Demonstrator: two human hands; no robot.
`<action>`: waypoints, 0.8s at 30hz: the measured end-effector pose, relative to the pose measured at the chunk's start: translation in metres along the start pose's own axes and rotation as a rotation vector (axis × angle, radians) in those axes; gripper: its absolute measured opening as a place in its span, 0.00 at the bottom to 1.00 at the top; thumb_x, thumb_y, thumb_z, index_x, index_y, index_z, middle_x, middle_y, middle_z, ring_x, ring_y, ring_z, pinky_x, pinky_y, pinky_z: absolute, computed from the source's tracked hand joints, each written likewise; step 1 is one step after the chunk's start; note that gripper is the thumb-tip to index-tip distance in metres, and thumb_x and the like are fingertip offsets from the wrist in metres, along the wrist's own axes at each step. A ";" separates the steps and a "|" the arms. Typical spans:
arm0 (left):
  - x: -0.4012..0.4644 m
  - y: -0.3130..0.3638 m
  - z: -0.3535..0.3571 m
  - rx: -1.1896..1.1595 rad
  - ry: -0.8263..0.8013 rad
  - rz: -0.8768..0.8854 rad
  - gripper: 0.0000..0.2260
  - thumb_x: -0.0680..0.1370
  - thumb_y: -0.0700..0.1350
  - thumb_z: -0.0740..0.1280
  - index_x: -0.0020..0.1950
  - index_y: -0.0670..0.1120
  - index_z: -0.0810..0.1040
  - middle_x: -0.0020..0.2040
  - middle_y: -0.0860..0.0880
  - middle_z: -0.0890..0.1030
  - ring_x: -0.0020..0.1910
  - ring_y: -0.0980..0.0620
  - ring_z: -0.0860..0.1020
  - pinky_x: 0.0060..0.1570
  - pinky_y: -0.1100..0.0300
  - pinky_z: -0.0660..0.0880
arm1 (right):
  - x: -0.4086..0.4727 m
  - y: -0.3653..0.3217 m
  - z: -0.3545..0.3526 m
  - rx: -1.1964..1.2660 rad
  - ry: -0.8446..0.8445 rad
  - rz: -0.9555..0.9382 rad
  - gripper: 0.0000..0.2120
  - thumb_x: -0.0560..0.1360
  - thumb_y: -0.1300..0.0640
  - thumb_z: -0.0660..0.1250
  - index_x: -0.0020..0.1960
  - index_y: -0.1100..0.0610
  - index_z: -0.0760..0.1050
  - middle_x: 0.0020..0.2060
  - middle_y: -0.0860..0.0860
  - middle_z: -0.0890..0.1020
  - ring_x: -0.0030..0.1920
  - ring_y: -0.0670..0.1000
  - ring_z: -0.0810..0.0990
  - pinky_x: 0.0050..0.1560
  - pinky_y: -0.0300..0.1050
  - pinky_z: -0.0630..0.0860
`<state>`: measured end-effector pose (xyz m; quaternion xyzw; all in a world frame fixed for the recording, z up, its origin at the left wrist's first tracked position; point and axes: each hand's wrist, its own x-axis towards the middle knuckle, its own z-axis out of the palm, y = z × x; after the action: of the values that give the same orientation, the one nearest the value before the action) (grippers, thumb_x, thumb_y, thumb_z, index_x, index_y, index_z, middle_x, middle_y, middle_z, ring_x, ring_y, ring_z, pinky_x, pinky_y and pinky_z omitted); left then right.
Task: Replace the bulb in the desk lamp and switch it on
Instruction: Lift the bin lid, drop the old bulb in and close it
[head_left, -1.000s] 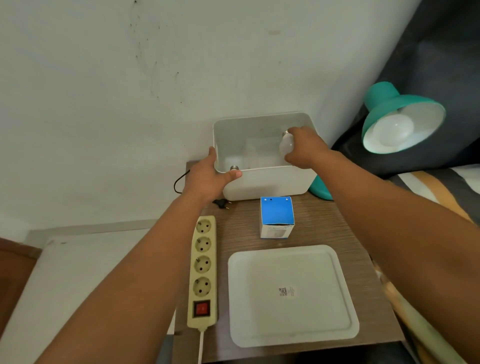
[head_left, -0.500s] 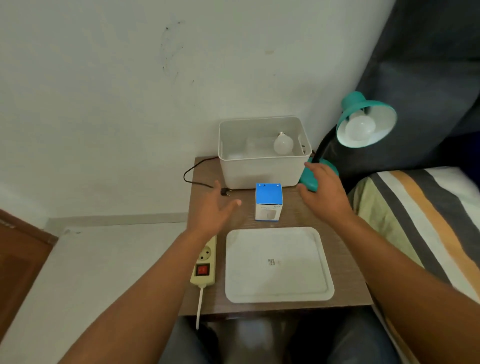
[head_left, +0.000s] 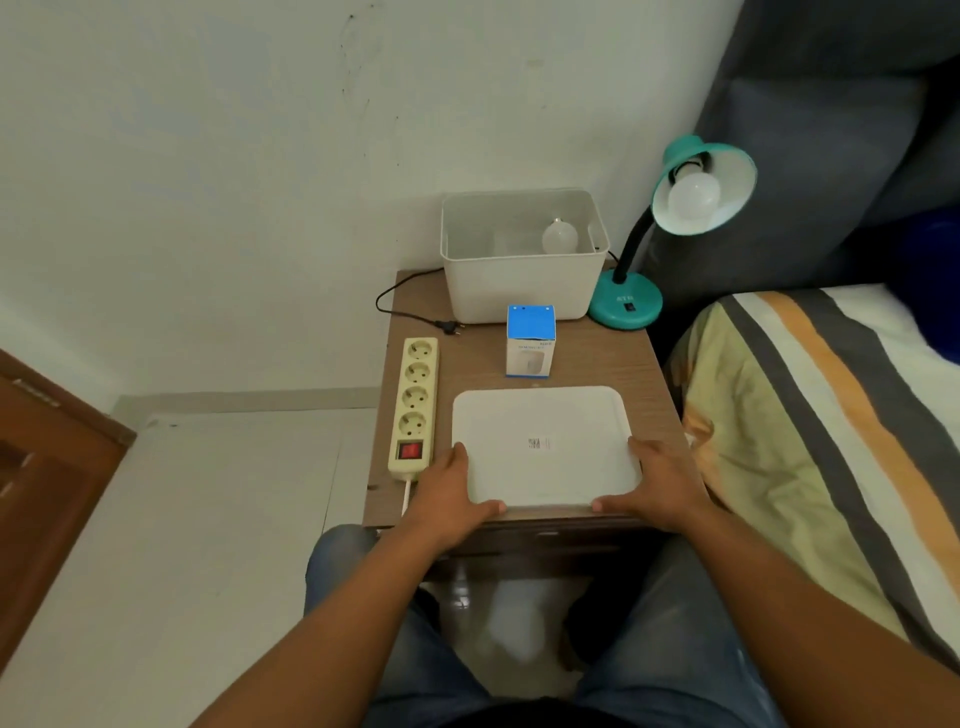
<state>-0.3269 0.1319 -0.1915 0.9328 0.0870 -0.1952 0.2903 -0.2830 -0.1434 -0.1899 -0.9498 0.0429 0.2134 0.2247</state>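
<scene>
A teal desk lamp (head_left: 626, 304) stands at the table's back right, its shade holding a white bulb (head_left: 693, 196) that is unlit. Another white bulb (head_left: 560, 238) lies inside the white bin (head_left: 519, 291) against the wall. A blue and white bulb box (head_left: 530, 341) stands in front of the bin. The lamp's black plug (head_left: 450, 326) lies unplugged beside the cream power strip (head_left: 414, 408). The white lid (head_left: 543, 441) lies flat at the table's front. My left hand (head_left: 451, 499) grips its near left corner and my right hand (head_left: 657, 486) grips its near right corner.
The small wooden table (head_left: 613, 364) sits between a white wall and a bed with a striped cover (head_left: 810, 431). A dark headboard (head_left: 831, 156) rises behind the lamp. A brown wooden door (head_left: 47, 467) is at the left. My knees are under the table's front edge.
My right hand left the bulb in the bin and both hands drew back from the bin, then closed on the lid's near corners. The view pulled back from the table.
</scene>
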 end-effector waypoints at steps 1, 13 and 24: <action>-0.001 -0.001 0.003 -0.007 0.019 -0.014 0.47 0.72 0.58 0.75 0.80 0.42 0.53 0.78 0.43 0.62 0.75 0.43 0.64 0.72 0.54 0.63 | -0.003 0.001 0.002 0.007 0.011 -0.008 0.52 0.60 0.38 0.80 0.75 0.56 0.61 0.73 0.56 0.66 0.71 0.57 0.66 0.69 0.50 0.64; -0.001 -0.007 0.017 -0.052 0.102 -0.095 0.40 0.70 0.52 0.78 0.76 0.41 0.62 0.76 0.44 0.61 0.72 0.44 0.66 0.71 0.55 0.64 | -0.011 0.013 0.018 0.164 0.065 0.001 0.45 0.60 0.46 0.81 0.72 0.54 0.66 0.63 0.58 0.75 0.63 0.60 0.73 0.64 0.55 0.72; -0.014 -0.013 0.022 -0.231 0.168 -0.059 0.39 0.64 0.47 0.82 0.71 0.43 0.70 0.68 0.45 0.70 0.66 0.46 0.70 0.66 0.55 0.68 | -0.026 0.017 0.018 0.277 0.169 -0.076 0.41 0.58 0.52 0.82 0.68 0.56 0.71 0.59 0.53 0.76 0.60 0.54 0.73 0.57 0.48 0.72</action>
<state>-0.3500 0.1287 -0.2090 0.9033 0.1600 -0.1137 0.3815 -0.3167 -0.1508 -0.1999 -0.9253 0.0547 0.1162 0.3569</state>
